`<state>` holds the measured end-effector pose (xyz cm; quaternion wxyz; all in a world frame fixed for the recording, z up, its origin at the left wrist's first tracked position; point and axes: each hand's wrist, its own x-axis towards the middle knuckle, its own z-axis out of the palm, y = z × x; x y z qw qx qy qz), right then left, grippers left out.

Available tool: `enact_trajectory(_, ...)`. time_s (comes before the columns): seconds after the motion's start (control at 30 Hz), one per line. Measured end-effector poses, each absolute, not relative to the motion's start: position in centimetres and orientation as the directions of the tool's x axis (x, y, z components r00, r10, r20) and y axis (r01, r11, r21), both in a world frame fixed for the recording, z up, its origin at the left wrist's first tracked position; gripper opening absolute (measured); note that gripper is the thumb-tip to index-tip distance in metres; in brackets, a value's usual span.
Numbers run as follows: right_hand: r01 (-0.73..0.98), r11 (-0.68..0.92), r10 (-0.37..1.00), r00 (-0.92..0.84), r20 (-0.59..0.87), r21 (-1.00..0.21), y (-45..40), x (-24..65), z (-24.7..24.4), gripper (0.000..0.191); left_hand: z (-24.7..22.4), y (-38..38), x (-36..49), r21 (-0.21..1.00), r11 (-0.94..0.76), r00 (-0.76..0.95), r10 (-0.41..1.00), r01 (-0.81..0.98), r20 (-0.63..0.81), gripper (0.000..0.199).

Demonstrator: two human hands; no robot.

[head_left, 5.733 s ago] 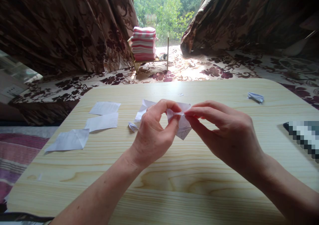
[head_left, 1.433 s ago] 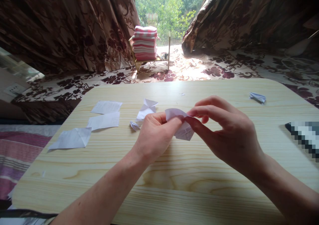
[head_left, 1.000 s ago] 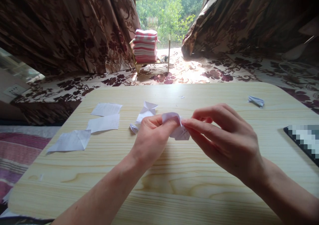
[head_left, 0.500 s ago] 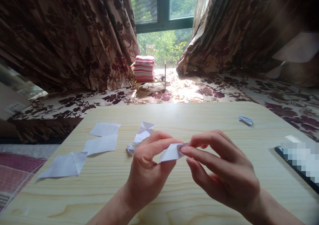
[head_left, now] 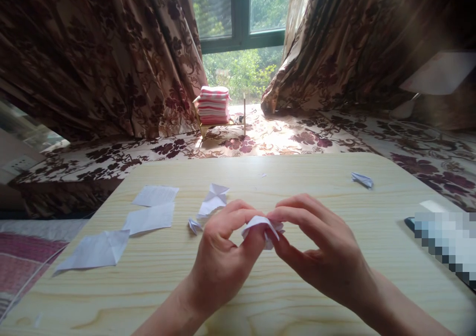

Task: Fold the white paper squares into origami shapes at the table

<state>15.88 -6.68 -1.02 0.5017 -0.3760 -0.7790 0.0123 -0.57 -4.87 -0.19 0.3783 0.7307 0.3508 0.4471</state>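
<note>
No brand, label or legible writing shows on any item; the dark flat object (head_left: 442, 244) at the right edge of the table is pixelated and cannot be read.

Surface: a light wood-grain table (head_left: 305, 172) with rounded far corners. Beyond its far edge lies a cream cloth with maroon flowers (head_left: 297, 137), flanked by brown floral curtains (head_left: 92, 53) drawn to either side of a dark-framed window (head_left: 241, 23) with green foliage outside. A stack of pink-and-white striped cloths (head_left: 213, 105) sits on a small wooden stand below the window.

Hands: the left hand (head_left: 223, 261) and the right hand (head_left: 320, 256) meet above the middle of the table, nearer its near edge. Both are closed in a pinch on one small folded white paper (head_left: 260, 224), held between thumb and fingertips of each hand, clear of the table top. The paper is creased and partly hidden by the fingers; its exact form cannot be told.

Other items on the table: three flat white paper sheets (head_left: 148, 218) toward the left edge, one of them creased; a partly folded white paper (head_left: 213, 199) just beyond the left hand; a tiny folded piece (head_left: 194, 225) just beside it; a small folded paper figure (head_left: 362, 179) near the far right corner.
</note>
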Motion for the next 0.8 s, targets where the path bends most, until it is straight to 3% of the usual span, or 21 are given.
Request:
enact_trajectory(0.13,0.539,0.665,0.681,-0.153,0.716,-0.517,-6.8,15.6,-0.8,0.016,-0.5,-4.9,-0.5,0.926,-0.327,0.345,0.905,0.19,0.249,0.021)
enact_trajectory(0.37,0.546,0.542,0.791,-0.074,0.607,-0.639,-7.0,15.5,-0.9,0.015,-1.1,-4.6,-0.3,0.992,-0.089,0.339,0.939,0.089,0.054,0.018)
enact_trajectory(0.67,0.617,0.609,0.702,-0.126,0.701,-0.499,-6.8,15.6,-1.8,0.014,-0.8,-4.6,-0.4,0.999,-0.017,0.314,0.95,0.052,0.0,0.015)
enact_trajectory(0.8,0.602,0.693,0.624,-0.226,0.748,-0.397,-6.8,15.8,-1.8,0.021,-0.4,-4.5,-0.2,0.999,0.029,0.293,0.955,0.042,-0.041,0.018)
